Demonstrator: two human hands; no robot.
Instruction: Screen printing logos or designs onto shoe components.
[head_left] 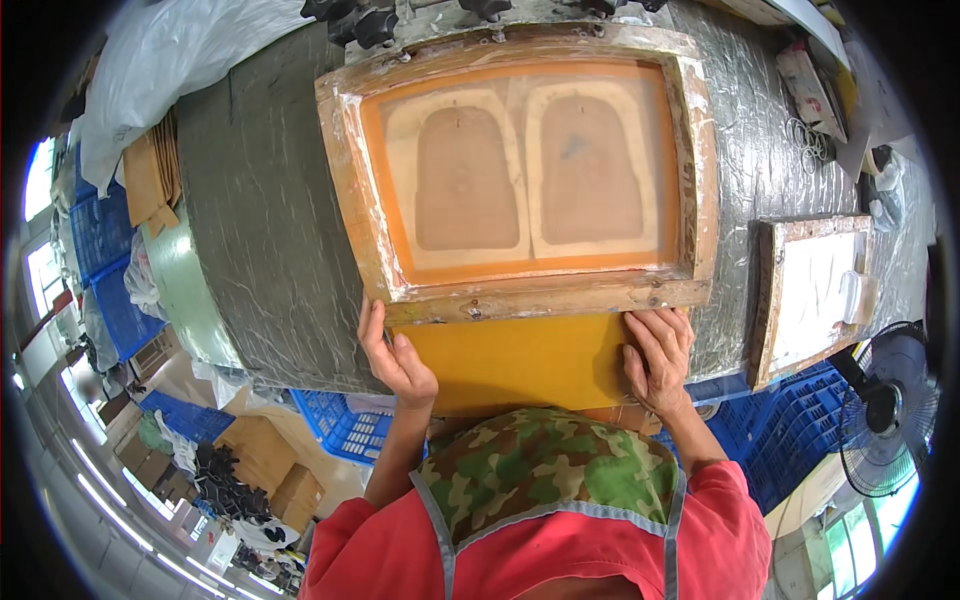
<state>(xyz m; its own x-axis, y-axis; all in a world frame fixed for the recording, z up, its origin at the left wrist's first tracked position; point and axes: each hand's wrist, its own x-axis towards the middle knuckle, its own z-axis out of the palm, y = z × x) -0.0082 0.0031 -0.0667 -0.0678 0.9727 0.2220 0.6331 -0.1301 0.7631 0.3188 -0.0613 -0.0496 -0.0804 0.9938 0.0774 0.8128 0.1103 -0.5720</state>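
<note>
Two hands [398,365] [660,358], one large frame [545,300], one panel [520,362]

screen frame [518,180] on table [270,230] | second frame [769,300] to its right | fan [882,410] far right

On the grey bench [270,220] (shiny and creased) lie a yellow board [510,362], partly under the large wooden frame [550,297], and, right of that frame, a smaller frame [768,300].

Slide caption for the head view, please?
Bare left hand and right hand at the near edge of a rectangular, wood-framed, orange-bordered translucent screen, a flat yellow board between them.
</note>
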